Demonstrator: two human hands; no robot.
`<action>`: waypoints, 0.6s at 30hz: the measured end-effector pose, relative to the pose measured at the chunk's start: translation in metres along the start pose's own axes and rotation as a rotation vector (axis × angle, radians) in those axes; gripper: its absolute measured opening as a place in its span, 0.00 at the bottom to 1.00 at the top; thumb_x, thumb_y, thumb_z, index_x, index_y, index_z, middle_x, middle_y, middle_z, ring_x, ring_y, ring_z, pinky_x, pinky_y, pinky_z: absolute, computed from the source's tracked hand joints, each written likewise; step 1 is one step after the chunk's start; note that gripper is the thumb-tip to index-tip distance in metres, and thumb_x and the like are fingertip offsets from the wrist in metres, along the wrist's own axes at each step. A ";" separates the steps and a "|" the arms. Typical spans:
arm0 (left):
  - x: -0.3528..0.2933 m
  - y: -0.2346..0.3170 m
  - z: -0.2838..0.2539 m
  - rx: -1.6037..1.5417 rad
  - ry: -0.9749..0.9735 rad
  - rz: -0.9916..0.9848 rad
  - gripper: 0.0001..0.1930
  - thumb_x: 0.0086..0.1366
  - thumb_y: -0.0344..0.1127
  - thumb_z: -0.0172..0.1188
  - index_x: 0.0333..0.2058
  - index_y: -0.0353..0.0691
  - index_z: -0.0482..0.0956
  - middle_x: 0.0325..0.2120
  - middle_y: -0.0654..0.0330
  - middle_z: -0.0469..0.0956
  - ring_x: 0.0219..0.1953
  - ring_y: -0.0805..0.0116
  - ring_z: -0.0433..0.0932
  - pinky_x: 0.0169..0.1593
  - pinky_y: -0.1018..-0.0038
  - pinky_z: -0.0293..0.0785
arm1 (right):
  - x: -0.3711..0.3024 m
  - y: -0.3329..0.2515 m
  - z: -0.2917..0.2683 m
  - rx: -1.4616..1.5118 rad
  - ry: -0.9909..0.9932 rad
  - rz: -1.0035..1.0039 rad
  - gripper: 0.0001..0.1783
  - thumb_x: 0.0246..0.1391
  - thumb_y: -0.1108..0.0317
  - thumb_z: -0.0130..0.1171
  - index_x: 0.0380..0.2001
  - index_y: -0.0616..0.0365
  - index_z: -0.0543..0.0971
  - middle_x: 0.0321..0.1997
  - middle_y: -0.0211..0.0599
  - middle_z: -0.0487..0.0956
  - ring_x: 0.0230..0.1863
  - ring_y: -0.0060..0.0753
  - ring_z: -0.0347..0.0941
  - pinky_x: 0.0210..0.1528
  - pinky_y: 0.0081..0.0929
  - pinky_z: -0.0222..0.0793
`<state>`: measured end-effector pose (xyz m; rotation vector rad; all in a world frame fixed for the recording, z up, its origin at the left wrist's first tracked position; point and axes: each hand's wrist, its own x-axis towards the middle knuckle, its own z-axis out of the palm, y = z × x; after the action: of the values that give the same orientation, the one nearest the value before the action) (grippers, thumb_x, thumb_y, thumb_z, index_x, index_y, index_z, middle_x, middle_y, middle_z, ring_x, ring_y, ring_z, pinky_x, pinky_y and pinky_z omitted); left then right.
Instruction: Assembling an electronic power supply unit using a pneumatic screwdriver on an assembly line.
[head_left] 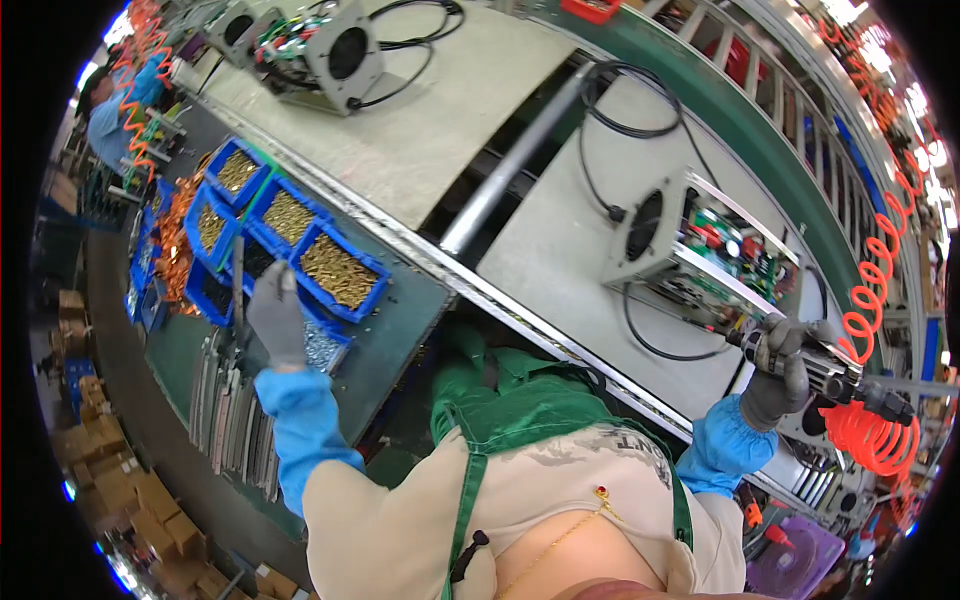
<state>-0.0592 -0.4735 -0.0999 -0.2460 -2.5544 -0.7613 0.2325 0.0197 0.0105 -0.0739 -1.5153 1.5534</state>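
My left hand (275, 318), in a grey glove, hangs over the blue bins at the left. Its fingers are drawn together by a bin of dark screws (256, 260); whatever they hold is too small to make out. A flat metal strip (239, 285) stands close beside this hand. At the right, my gloved right hand (778, 378) is closed round a pneumatic screwdriver (825, 368). The tool's tip points left, close to the lower edge of an open metal-framed unit (650, 235) with a round fan opening, circuit boards and wires inside.
Brass-coloured screws fill several blue bins (372, 297). Metal strips (225, 415) stand stacked at the side bench's edge. A black cable (640, 128) loops behind the unit. Red coiled hose (872, 445) hangs at the right. Another unit (340, 60) sits farther up the line; a co-worker (112, 120) is far left.
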 end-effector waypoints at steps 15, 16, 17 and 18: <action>-0.113 0.069 0.092 0.249 -0.038 0.121 0.10 0.62 0.39 0.57 0.37 0.40 0.80 0.38 0.54 0.76 0.35 0.56 0.77 0.39 0.65 0.74 | 0.034 -0.092 -0.151 0.282 -0.096 -0.094 0.25 0.39 0.73 0.59 0.45 0.57 0.68 0.17 0.19 0.59 0.22 0.17 0.55 0.34 0.24 0.49; -0.113 0.076 0.092 0.253 -0.034 0.121 0.10 0.62 0.39 0.57 0.37 0.40 0.80 0.38 0.54 0.76 0.35 0.56 0.77 0.39 0.65 0.74 | 0.036 -0.094 -0.159 0.287 -0.096 -0.095 0.25 0.39 0.73 0.59 0.45 0.57 0.68 0.17 0.19 0.59 0.22 0.17 0.55 0.34 0.24 0.49; -0.103 0.105 0.089 0.056 -0.009 -0.039 0.10 0.62 0.37 0.57 0.37 0.39 0.80 0.36 0.55 0.76 0.34 0.60 0.77 0.39 0.69 0.74 | 0.038 -0.097 -0.168 0.302 -0.105 -0.112 0.25 0.39 0.73 0.59 0.45 0.58 0.68 0.17 0.19 0.59 0.22 0.17 0.55 0.35 0.24 0.50; -0.095 0.137 0.082 -0.134 0.020 -0.202 0.09 0.61 0.35 0.58 0.36 0.37 0.80 0.34 0.57 0.77 0.33 0.65 0.77 0.39 0.72 0.74 | 0.040 -0.098 -0.175 0.324 -0.117 -0.127 0.25 0.39 0.73 0.58 0.45 0.58 0.68 0.16 0.19 0.58 0.22 0.16 0.55 0.36 0.24 0.50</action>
<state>0.0336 -0.3179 -0.1413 -0.0222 -2.5381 -1.0070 0.3714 0.1569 0.0700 0.2974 -1.3095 1.7029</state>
